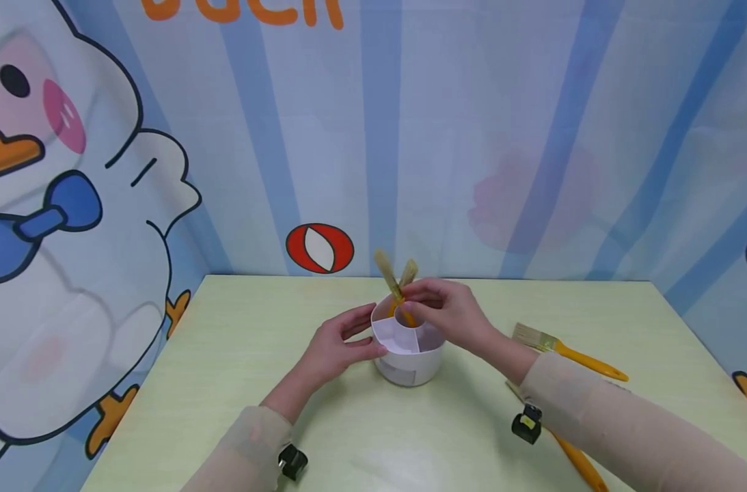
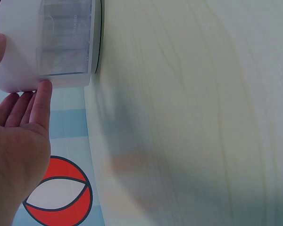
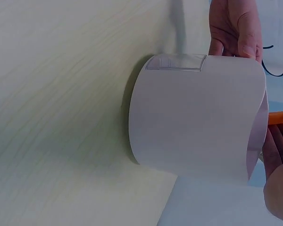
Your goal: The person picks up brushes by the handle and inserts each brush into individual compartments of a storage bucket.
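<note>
A round white desk organizer [image 1: 408, 369] with several compartments stands upright on the table. My left hand [image 1: 342, 342] grips its left side, thumb at the front rim; the left wrist view shows fingers [image 2: 40, 106] against its wall. My right hand [image 1: 453, 314] is over the rim and pinches the orange handle [image 3: 277, 117] of a paintbrush [image 1: 387, 272], bristles up, its lower end inside the round middle compartment. Behind it, a second paintbrush [image 1: 409, 271] leans the other way in the organizer, bristles up. Its lower handle is hidden.
Right of the organizer, a wider paintbrush [image 1: 585, 359] lies on the pale table [image 1: 275, 307]. Another orange-handled brush [image 1: 579, 465] lies nearer, partly hidden under my right sleeve [image 1: 594, 403]. A printed cloth backdrop [image 1: 435, 137] rises behind the table.
</note>
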### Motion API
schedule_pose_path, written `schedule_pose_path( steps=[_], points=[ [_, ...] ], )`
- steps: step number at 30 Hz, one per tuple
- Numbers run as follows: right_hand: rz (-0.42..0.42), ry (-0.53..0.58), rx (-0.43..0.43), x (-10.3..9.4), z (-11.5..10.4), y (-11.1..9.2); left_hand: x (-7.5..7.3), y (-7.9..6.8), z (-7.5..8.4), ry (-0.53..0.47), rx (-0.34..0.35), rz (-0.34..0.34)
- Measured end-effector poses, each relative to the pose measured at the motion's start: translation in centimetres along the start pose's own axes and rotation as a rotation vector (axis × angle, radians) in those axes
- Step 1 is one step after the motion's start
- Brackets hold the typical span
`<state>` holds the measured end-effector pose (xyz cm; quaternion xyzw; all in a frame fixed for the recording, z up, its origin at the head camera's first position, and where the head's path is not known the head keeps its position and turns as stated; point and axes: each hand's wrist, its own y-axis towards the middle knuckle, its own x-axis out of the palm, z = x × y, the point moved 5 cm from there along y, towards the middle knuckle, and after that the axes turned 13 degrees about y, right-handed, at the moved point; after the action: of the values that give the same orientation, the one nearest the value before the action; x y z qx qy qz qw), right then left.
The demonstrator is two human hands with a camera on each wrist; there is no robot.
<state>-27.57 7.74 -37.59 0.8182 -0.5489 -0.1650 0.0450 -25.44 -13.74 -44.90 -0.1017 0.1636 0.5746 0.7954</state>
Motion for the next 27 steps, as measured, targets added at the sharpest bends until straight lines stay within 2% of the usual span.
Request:
schedule_pose_path(
  steps=[6,15,27],
  points=[
    [-0.045,-0.065,-0.052,0.31,-0.44,0.15,-0.04,-0.07,0.09,-0.012,0.007,-0.006],
    [-0.085,-0.17,-0.069,0.49,-0.75,0.3,-0.03,-0.03,0.01,-0.009,0.004,-0.007],
    [-0.109,-0.236,-0.149,0.93,-0.72,0.27,0.0,-0.04,0.04,0.005,0.001,0.007]
  ],
)
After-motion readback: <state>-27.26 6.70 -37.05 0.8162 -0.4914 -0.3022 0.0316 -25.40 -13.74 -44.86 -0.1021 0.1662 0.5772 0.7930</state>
